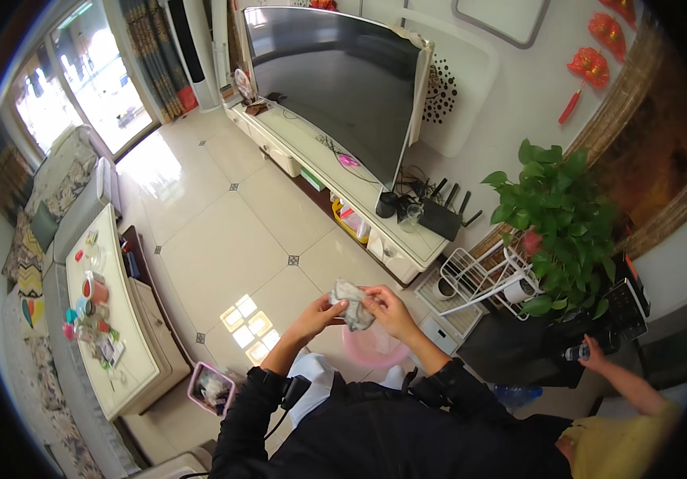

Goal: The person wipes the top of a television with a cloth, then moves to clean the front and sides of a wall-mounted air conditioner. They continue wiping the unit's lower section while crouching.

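A crumpled grey-and-white cloth (353,302) is held up in front of me between both hands. My left hand (319,317) grips its left side, with the thumb on top. My right hand (391,310) pinches the upper right edge of the cloth between thumb and fingers. Below the hands, a round pink basin (366,352) rests on the tiled floor, partly covered by my right hand and forearm. Something pale lies in the basin, too unclear to name.
A long TV cabinet (391,243) bears a large television (335,80). A leafy plant (559,223) and white rack (471,275) stand right. Another person's hand (595,355) holds a small bottle. A cluttered coffee table (132,359) and pink bin (192,389) are left.
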